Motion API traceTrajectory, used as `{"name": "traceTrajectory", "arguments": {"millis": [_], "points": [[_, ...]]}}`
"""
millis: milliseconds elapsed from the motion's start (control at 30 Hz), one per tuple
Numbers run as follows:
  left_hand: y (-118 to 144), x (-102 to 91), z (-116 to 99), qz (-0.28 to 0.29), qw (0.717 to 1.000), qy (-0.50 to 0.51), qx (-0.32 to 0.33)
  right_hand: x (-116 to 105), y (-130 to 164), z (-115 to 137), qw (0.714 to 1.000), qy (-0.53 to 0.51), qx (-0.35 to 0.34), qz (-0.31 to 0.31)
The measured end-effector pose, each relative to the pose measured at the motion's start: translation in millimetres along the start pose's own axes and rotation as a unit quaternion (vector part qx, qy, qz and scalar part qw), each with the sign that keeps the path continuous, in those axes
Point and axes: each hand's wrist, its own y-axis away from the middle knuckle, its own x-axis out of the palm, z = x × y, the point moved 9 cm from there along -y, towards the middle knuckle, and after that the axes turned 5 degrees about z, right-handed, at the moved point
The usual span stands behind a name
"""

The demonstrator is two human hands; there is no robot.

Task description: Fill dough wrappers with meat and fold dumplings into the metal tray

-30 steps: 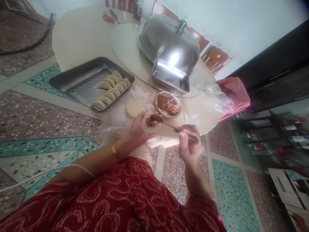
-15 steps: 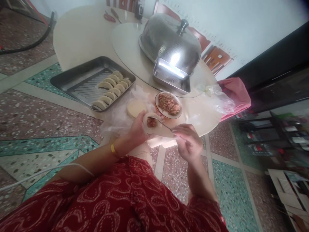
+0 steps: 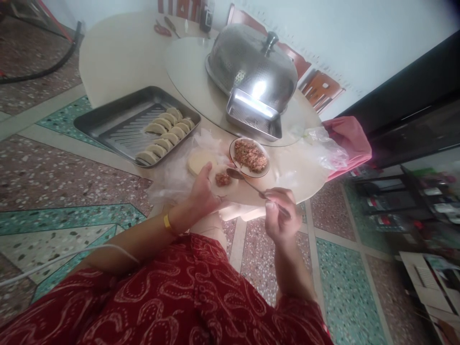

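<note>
My left hand [image 3: 204, 195] holds a round dumpling wrapper [image 3: 230, 185], thumb on its near side, with a lump of meat filling [image 3: 223, 179] in the middle. Between the fingers of my right hand [image 3: 282, 213] is the handle of a spoon [image 3: 235, 173], its bowl raised over the wrapper's right edge. Just beyond stands a bowl of minced meat [image 3: 250, 155]. To the left of the wrapper lies a stack of pale round wrappers [image 3: 201, 161] on crumpled plastic [image 3: 172, 177]. Rows of folded dumplings [image 3: 167, 129] sit along the right side of a metal tray [image 3: 111, 122].
A large perforated metal dome [image 3: 251, 57] and a small rectangular metal pan [image 3: 253, 117] rest on the glass turntable [image 3: 187, 72]. A clear plastic bag [image 3: 325, 148] and pink cloth [image 3: 350, 141] hang at the table's right edge. Scissors [image 3: 162, 30] lie at the back.
The spoon has lifted off the filling and shifted toward the bowl of meat, leaving the lump on the wrapper. My left hand keeps about the same place.
</note>
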Motion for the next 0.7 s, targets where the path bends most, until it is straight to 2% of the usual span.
{"name": "traceTrajectory", "arguments": {"millis": [100, 267, 433, 533, 700], "points": [[1.7, 1.9, 0.5, -0.006, 1.000, 0.000, -0.004, 6.2, 2.4, 2.6, 1.000, 0.003, -0.001, 0.010], [2.9, -2.2, 1.0, -0.026, 0.999, -0.020, -0.006, 3.7, 3.0, 0.6, 1.000, 0.000, 0.003, -0.012], [-1.8, 2.5, 4.9, 0.038, 0.999, -0.011, -0.022, 4.7, 4.7, -2.2, 1.000, -0.005, 0.013, -0.001], [-2.8, 1.1, 4.6, 0.037, 0.999, -0.005, -0.017, 0.5, 6.7, -3.3, 0.999, -0.018, 0.021, -0.017], [-2.1, 0.6, 4.1, 0.028, 0.999, -0.031, -0.010, 2.2, 5.6, -1.6, 1.000, -0.029, 0.009, -0.008]]}}
